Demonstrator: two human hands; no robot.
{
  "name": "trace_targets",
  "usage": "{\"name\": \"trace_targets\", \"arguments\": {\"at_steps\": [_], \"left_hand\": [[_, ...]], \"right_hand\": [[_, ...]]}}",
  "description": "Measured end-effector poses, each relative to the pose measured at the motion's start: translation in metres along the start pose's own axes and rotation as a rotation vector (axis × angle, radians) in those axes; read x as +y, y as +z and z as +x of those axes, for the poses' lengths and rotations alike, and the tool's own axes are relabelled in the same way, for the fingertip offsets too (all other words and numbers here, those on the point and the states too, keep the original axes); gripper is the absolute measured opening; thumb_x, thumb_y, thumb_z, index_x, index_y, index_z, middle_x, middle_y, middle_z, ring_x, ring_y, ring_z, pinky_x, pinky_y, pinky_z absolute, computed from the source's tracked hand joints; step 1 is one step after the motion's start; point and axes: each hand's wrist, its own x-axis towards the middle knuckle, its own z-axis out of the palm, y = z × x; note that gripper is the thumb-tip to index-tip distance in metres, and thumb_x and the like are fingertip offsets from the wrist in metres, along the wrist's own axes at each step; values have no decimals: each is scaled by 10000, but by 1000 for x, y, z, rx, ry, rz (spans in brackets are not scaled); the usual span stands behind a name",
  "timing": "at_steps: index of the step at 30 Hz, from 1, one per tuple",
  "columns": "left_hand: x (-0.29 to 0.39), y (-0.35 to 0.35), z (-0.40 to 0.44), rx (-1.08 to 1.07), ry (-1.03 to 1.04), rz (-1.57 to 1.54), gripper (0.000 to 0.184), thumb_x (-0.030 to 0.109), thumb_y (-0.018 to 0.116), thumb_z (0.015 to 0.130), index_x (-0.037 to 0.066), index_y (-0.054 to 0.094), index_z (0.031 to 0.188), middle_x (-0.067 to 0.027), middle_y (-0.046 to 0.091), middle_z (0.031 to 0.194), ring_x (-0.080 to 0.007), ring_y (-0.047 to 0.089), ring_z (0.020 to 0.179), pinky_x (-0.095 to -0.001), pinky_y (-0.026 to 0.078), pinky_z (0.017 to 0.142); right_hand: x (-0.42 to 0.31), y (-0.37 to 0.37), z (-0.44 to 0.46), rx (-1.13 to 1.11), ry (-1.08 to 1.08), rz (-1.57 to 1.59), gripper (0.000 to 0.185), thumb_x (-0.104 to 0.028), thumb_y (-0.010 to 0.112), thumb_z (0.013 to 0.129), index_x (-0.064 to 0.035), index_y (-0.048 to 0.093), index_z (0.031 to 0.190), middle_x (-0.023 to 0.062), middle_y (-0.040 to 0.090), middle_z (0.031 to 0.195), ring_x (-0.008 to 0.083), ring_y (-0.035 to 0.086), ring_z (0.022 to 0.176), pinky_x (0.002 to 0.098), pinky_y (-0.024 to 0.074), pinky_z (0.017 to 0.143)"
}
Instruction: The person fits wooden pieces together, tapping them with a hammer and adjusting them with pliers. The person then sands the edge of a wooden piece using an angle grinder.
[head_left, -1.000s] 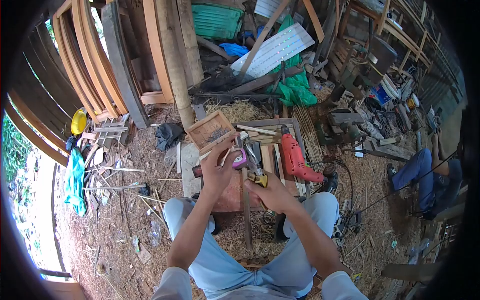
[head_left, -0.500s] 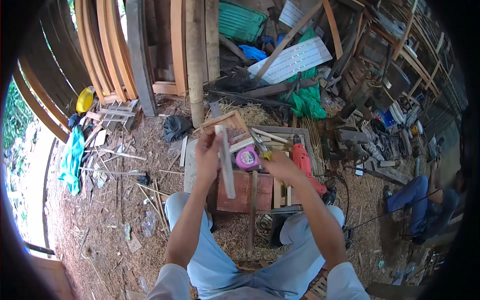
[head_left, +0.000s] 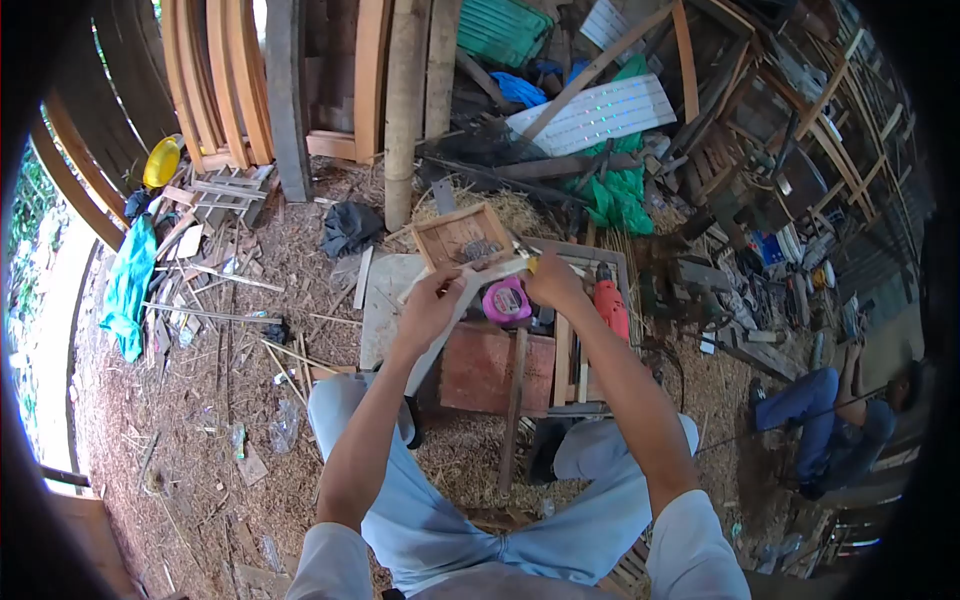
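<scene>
My left hand [head_left: 430,308] is closed on a pale wooden strip [head_left: 428,362], which slants down toward my knees. My right hand [head_left: 553,283] grips a metal tool with a yellow handle [head_left: 532,265]; its kind is mostly hidden by my fingers. The tool's end is close to a pale strip end [head_left: 512,267] near the wooden box. That open wooden box [head_left: 430,245] holds a small heap of what looks like nails [head_left: 481,248]. A pink tape measure [head_left: 506,300] lies between my hands. Beside my right wrist is a red power drill [head_left: 610,310].
A reddish board [head_left: 495,368] lies on the low bench between my knees, with a narrow dark stick [head_left: 514,410] across it. Wood scraps and shavings cover the ground. Another person [head_left: 835,420] sits at right. A bamboo post [head_left: 399,130] stands ahead.
My left hand has lowered the strip from nearly upright to a slant near the box. My right hand has moved up and forward with the tool. The box's inside now shows more.
</scene>
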Motion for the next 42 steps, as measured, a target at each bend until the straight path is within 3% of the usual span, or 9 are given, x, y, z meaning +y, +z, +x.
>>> {"name": "trace_targets", "arguments": {"at_steps": [1, 6, 12, 18, 28, 31, 34, 38, 42], "left_hand": [[1, 8, -7, 33, 149, 306, 261, 159, 571, 941, 2, 557, 1149, -78, 630, 759, -140, 610, 690, -304, 477, 600], [-22, 34, -37, -91, 257, 325, 245, 89, 598, 892, 18, 563, 1124, -177, 660, 898, -374, 640, 853, -389, 490, 763], [-41, 39, -56, -4, 653, 633, 308, 39, 627, 801, 69, 592, 1106, -106, 580, 1011, -320, 550, 1009, -421, 451, 831], [-44, 32, -58, 47, 644, 874, 360, 103, 675, 755, 89, 600, 1106, -79, 569, 998, -272, 543, 989, -399, 426, 846], [-29, 15, -61, -130, 696, 758, 469, 80, 679, 736, 34, 587, 1194, -122, 572, 1078, -322, 537, 1047, -402, 473, 902], [-21, 11, -63, -147, 653, 740, 436, 68, 664, 745, 13, 596, 1172, -127, 577, 1057, -320, 537, 1042, -404, 459, 914], [-22, 8, -59, -156, 643, 854, 392, 58, 668, 739, -7, 618, 1122, -127, 586, 1035, -317, 537, 1044, -402, 444, 931], [-28, 7, -53, -179, 600, 769, 351, 51, 681, 725, 5, 649, 1071, -122, 592, 1022, -317, 537, 1039, -402, 432, 940], [-36, 5, -46, -171, 589, 698, 327, 91, 713, 707, 21, 667, 1023, -120, 599, 997, -319, 536, 1040, -399, 439, 933]], "right_hand": [[14, 6, -10, 0, 20, 0, 644, -201, 621, 818, 69, 320, 1319, 279, 463, 1299, 437, 421, 1249, 617, 390, 929], [67, 31, -47, 302, 202, -180, 575, -281, 664, 811, 39, 349, 1171, 324, 503, 1192, 492, 495, 1139, 591, 429, 898], [74, 43, -61, 298, 188, -67, 601, -203, 676, 802, 29, 332, 1237, 303, 449, 1206, 470, 438, 1185, 591, 389, 944], [47, 48, -111, 537, -125, -377, 535, -239, 679, 821, 39, 395, 1179, 287, 449, 1159, 436, 501, 1063, 530, 456, 870], [48, 106, -135, 238, -225, -18, 653, -154, 653, 834, 114, 255, 1278, 389, 332, 1295, 513, 573, 970, 504, 529, 774], [48, 92, -134, 327, -254, 32, 540, -136, 589, 872, 91, 315, 1278, 359, 472, 1178, 470, 604, 936, 494, 520, 734], [29, 55, -158, 121, -138, 546, 328, -175, 500, 949, 16, 482, 1216, 216, 640, 782, 419, 634, 812, 474, 470, 694], [36, 47, -158, -28, -91, 595, 333, -191, 543, 944, -24, 508, 1230, 212, 614, 878, 374, 618, 805, 410, 465, 733], [31, 44, -154, 246, -386, 116, 373, -207, 541, 942, -56, 463, 1274, 255, 627, 919, 449, 606, 851, 498, 465, 715]]}}
